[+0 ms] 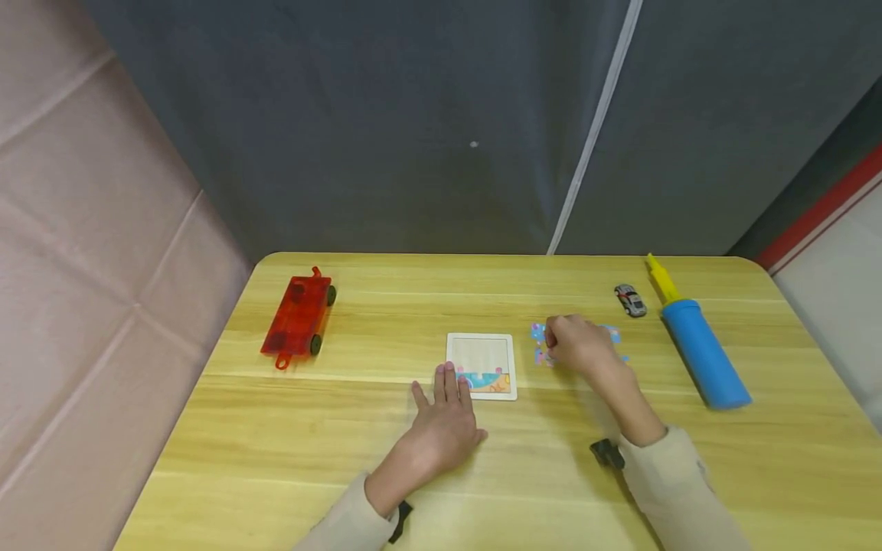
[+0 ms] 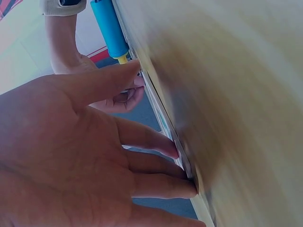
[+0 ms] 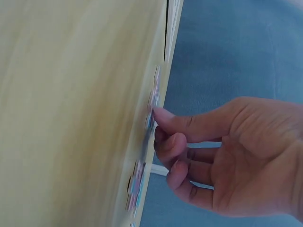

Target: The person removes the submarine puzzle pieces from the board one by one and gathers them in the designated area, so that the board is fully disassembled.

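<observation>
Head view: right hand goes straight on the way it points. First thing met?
Likely the blue-patterned puzzle piece just ahead of the right hand; whether it would touch or pass over is unclear.

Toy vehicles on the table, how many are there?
2: a red wagon on the left, and a small silver car on the right, beyond the right hand and beside the blue pump.

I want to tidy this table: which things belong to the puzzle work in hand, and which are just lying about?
In use:
- puzzle tray, touched by the left hand
- loose puzzle pieces, at the right hand

Lying about:
- red toy cart
- small toy car
- blue pump
</observation>
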`<state>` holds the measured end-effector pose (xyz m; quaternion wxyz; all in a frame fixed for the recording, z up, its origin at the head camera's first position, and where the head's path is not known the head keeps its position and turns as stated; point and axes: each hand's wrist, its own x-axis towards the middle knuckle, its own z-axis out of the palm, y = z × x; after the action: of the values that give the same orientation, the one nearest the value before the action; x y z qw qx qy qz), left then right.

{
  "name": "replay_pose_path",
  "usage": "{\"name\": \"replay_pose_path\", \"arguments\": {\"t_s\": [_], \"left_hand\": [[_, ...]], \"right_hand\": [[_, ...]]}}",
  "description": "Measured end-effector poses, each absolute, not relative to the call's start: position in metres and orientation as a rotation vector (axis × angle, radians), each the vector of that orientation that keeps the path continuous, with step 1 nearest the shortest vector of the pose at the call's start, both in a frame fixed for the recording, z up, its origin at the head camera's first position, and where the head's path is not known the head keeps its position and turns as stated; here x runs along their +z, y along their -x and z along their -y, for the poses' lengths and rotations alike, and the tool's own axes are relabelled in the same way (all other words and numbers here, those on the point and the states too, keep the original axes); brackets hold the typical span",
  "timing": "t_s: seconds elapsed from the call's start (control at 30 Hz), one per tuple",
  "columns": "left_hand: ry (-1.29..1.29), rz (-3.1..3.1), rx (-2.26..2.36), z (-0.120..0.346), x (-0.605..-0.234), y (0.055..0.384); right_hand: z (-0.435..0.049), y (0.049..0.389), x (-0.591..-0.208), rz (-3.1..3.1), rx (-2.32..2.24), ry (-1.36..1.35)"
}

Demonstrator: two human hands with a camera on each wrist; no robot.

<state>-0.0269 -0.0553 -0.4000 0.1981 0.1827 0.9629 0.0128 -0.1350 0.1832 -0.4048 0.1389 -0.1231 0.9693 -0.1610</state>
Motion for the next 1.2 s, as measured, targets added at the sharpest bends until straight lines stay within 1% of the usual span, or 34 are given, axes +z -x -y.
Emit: {"name": "replay_pose_path", "arguments": {"t_s": [0.1, 0.23, 0.4, 0.43, 0.6, 0.67, 0.87, 1.03, 1.2], "left_hand": [[-0.521, -2.697, 0.025, 0.055, -0.405, 0.028], [-0.531, -2.686, 0.092, 0.059, -0.429, 0.031], [-0.541, -2.697, 0.127, 0.065, -0.459, 0.038], [-0.547, -2.704, 0.131, 0.065, -0.461, 0.039], [-0.578, -2.692, 0.113, 0.061, -0.419, 0.033], [-0.592, -2.662, 0.16, 0.059, -0.413, 0.032], [-0.671, -2.635, 0.246, 0.056, -0.454, 0.036], [-0.692, -2.663, 0.223, 0.055, -0.463, 0.035], [-0.709, -2.668, 0.211, 0.056, -0.463, 0.035]], "right_hand": [[-0.18, 0.132, -0.404, -2.813, -0.455, 0.366], [-0.177, 0.129, -0.405, -2.809, -0.501, 0.403], [-0.165, 0.127, -0.409, -2.732, -0.679, 0.629], [-0.162, 0.127, -0.41, -2.707, -0.708, 0.673], [-0.152, 0.127, -0.414, -2.62, -0.763, 0.805], [-0.151, 0.127, -0.415, -2.62, -0.761, 0.826], [-0.151, 0.126, -0.413, -2.602, -0.769, 0.869], [-0.149, 0.124, -0.411, -2.568, -0.782, 0.865], [-0.148, 0.123, -0.41, -2.562, -0.79, 0.848]]}}
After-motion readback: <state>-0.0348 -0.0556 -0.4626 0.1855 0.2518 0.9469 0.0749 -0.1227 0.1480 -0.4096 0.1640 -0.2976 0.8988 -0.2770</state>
